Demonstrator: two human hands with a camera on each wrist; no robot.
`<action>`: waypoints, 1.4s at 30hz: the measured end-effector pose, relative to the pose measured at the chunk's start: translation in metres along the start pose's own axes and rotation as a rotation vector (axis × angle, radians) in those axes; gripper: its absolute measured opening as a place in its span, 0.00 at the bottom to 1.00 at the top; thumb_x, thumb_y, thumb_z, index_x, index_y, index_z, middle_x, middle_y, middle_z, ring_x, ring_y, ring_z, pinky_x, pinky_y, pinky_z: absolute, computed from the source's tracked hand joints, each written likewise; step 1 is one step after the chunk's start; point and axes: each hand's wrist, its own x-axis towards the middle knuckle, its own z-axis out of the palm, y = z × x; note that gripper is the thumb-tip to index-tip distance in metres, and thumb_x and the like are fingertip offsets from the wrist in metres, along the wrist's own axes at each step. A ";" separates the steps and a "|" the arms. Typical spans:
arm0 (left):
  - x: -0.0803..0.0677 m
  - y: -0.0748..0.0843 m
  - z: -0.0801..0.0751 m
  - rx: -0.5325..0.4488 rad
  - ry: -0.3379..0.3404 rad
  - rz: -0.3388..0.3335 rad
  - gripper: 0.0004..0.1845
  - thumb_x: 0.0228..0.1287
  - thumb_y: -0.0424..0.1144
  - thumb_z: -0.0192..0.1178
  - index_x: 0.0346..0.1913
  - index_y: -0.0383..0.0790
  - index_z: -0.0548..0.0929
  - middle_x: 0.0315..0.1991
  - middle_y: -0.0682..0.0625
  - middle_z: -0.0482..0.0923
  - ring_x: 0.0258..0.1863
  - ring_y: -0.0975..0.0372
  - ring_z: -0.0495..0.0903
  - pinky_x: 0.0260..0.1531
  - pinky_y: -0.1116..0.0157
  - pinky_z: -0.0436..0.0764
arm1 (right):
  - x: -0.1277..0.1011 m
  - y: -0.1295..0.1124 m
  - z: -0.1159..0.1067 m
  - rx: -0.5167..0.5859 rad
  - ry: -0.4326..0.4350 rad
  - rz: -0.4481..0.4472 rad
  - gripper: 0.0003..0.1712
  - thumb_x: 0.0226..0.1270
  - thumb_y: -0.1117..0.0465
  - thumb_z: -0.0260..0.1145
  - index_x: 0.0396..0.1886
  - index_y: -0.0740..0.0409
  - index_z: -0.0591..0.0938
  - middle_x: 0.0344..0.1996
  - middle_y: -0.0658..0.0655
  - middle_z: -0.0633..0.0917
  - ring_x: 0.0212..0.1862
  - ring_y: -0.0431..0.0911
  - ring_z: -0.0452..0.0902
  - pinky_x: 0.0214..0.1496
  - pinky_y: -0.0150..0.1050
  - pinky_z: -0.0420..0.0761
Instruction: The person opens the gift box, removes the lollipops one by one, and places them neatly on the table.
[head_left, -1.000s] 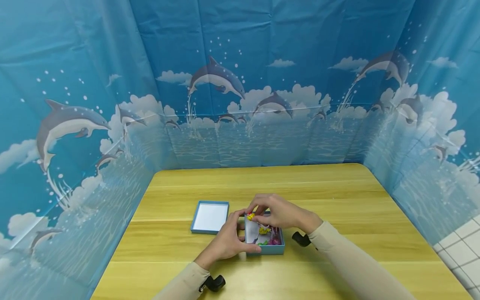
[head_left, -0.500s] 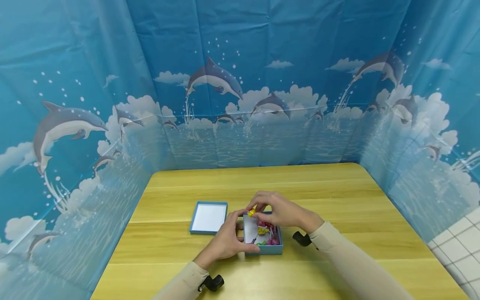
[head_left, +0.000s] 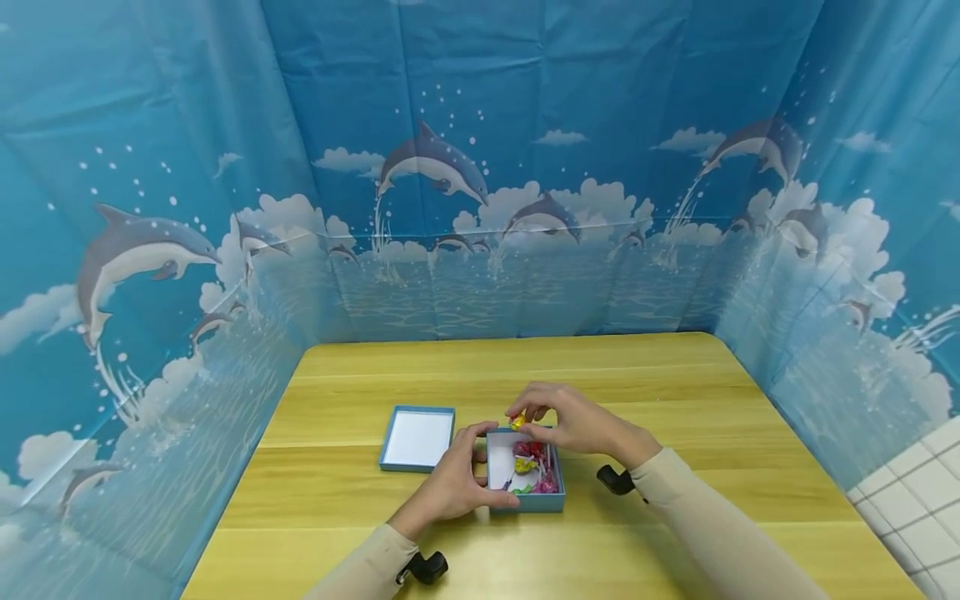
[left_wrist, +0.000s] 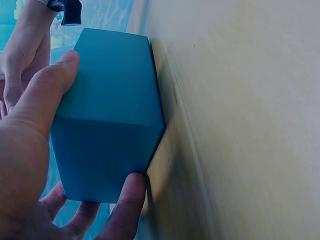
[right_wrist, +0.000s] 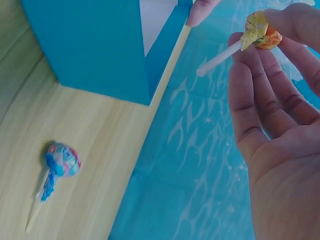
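Note:
My left hand (head_left: pixel 459 483) grips the blue box (head_left: pixel 536 502) from its left side, thumb along the near wall; the left wrist view has its fingers round the lower edges of the box (left_wrist: pixel 107 90). In the box lie several wrapped lollipops, among them a yellow one (head_left: pixel 525 465) and a pink one (head_left: pixel 551 483), on a white bottom. Over the box's far edge, my right hand (head_left: pixel 576 423) pinches a yellow-and-orange wrapped lollipop (right_wrist: pixel 260 31) between thumb and fingertips. Its white stick (right_wrist: pixel 217 60) points free of the hand in the right wrist view.
The box's lid (head_left: pixel 417 437) lies white inside up, left of the box on the yellow wooden table (head_left: pixel 637 367). A blue-and-pink lollipop (right_wrist: pixel 62 160) lies on the tabletop beside the box. Dolphin-printed blue curtains (head_left: pixel 480 275) enclose the table.
My right hand has lifted the yellow lollipop slightly and carried it rightward, away from the box's far left corner. The left hand keeps its grip on the box.

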 end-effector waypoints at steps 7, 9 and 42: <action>0.001 -0.001 0.000 0.021 0.022 -0.006 0.65 0.61 0.44 0.92 0.94 0.46 0.60 0.80 0.37 0.69 0.70 0.47 0.84 0.59 0.63 0.94 | -0.009 0.010 -0.006 0.000 0.021 0.026 0.18 0.85 0.62 0.76 0.68 0.48 0.91 0.60 0.48 0.93 0.52 0.37 0.90 0.58 0.51 0.95; 0.001 -0.001 0.000 0.021 0.027 -0.004 0.65 0.61 0.43 0.93 0.94 0.46 0.60 0.80 0.37 0.69 0.69 0.47 0.83 0.59 0.63 0.94 | -0.013 0.013 -0.008 -0.005 0.028 0.029 0.17 0.85 0.62 0.77 0.68 0.48 0.91 0.59 0.48 0.93 0.52 0.37 0.90 0.58 0.52 0.95; -0.001 -0.001 0.000 0.058 0.028 -0.014 0.64 0.62 0.46 0.92 0.93 0.52 0.61 0.81 0.36 0.69 0.71 0.47 0.82 0.62 0.61 0.93 | -0.059 0.042 -0.010 -0.070 0.130 0.145 0.17 0.80 0.63 0.81 0.64 0.48 0.92 0.54 0.46 0.93 0.49 0.35 0.89 0.58 0.49 0.95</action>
